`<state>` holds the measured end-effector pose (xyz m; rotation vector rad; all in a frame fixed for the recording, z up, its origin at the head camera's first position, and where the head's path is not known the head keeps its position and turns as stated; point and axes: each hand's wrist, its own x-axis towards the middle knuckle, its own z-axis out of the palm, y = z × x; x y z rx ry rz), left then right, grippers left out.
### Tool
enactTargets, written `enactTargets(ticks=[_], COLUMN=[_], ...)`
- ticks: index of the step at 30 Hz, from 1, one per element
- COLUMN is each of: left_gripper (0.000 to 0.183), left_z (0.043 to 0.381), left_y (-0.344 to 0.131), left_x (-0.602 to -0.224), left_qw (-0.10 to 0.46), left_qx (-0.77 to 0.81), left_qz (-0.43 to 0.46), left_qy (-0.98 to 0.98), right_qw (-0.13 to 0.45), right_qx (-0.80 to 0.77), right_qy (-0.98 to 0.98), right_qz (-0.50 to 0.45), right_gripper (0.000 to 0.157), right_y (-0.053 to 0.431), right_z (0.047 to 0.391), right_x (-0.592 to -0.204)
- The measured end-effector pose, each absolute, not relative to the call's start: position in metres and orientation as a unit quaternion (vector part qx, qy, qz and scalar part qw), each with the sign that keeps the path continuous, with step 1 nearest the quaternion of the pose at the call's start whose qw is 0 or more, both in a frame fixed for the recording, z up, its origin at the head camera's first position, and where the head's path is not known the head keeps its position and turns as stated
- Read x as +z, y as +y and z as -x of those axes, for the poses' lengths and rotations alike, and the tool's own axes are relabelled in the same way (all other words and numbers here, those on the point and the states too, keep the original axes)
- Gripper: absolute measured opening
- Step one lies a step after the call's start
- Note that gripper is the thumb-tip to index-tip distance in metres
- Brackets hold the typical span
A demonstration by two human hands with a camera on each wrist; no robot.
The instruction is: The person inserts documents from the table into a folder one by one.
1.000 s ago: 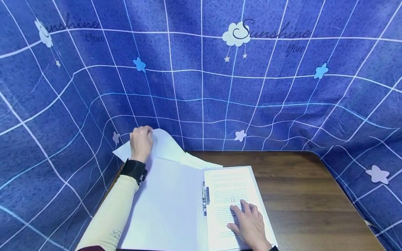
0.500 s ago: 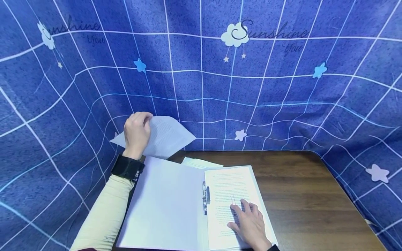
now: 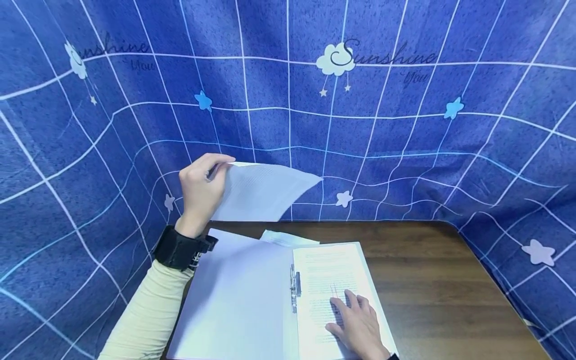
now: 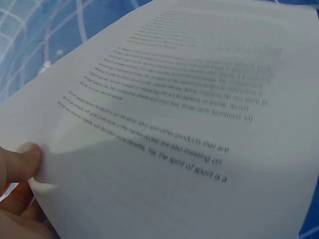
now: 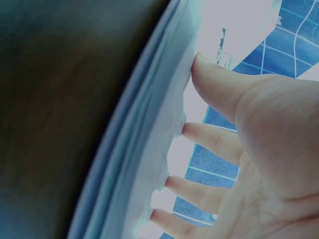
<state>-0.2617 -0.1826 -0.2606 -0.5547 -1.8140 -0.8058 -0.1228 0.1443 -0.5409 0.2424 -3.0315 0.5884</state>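
Observation:
My left hand [image 3: 202,187] pinches a printed sheet of paper [image 3: 270,190] by its edge, raised above the far left of the table. In the left wrist view, the thumb lies on the printed face of the sheet [image 4: 164,144]. My right hand [image 3: 357,322] rests its fingertips on the stack of printed pages [image 3: 321,265] in the right half of an open folder [image 3: 238,300]. Thumb and fingers are spread on the page in the right wrist view, where the right hand [image 5: 249,134] shows from the palm side. A metal clip [image 3: 294,289] stands along the folder's spine.
More white paper [image 3: 288,238] sticks out behind the folder's back edge. The brown wooden table [image 3: 432,285] extends to the right. A blue curtain [image 3: 288,100] with white grid lines and stars hangs behind and on both sides.
My left hand has lifted the sheet from behind the folder, and the sheet has swung up and to the right. My right hand stays in place on the pages.

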Motion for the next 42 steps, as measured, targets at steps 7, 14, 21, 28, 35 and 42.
enactTargets(ticks=[7,14,21,28,35,42], left_gripper=[0.011,0.010,0.005,0.003,0.003,0.004], left_z=[0.255,0.254,0.253,0.252,0.252,0.255], left_y=[-0.178,-0.173,-0.162,-0.145,-0.127,-0.112], left_x=[-0.265,-0.278,-0.292,-0.302,-0.310,-0.318], left_qw=[0.454,0.346,0.235,0.153,0.077,0.047], left_qx=[-0.384,-0.403,-0.388,-0.382,-0.391,-0.382], left_qz=[0.219,0.189,0.220,0.264,0.299,0.302], left_qy=[-0.774,-0.826,-0.864,-0.872,-0.867,-0.872], right_qw=[0.050,0.125,0.259,0.213,0.070,-0.016], right_qx=[0.231,0.271,0.365,0.456,0.555,0.512], right_qy=[-0.968,-0.951,-0.894,-0.863,-0.804,-0.841], right_qz=[-0.087,-0.085,-0.034,-0.051,-0.201,-0.173], right_gripper=[0.048,0.037,0.033,0.033,0.026,0.027], right_y=[0.147,0.165,0.201,0.212,0.198,0.183], right_z=[0.123,0.135,0.152,0.158,0.153,0.141], right_x=[-0.538,-0.528,-0.497,-0.470,-0.453,-0.444])
